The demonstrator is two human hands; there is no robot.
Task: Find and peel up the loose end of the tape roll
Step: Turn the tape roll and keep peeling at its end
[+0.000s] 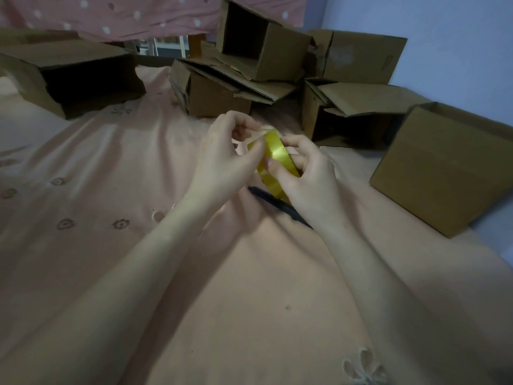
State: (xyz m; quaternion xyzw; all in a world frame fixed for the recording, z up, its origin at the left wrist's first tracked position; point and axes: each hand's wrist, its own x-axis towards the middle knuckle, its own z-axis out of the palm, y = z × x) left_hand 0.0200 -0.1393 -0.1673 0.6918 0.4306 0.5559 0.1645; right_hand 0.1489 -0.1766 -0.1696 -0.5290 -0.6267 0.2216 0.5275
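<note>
A yellow tape roll (273,157) is held on edge between both hands above the pink bedsheet (111,176), its shiny outer band facing me. My left hand (230,154) grips the roll's left side, thumb lying on the upper rim. My right hand (302,176) holds the right side, with its thumb pressed on the outer band near the middle. No loose end of tape shows; the far part of the roll is hidden behind my fingers.
A dark, slim object (280,207) lies on the sheet just below my hands. Several open cardboard boxes ring the far side: one at left (83,76), a pile in the middle (249,65), and a large one at right (449,168).
</note>
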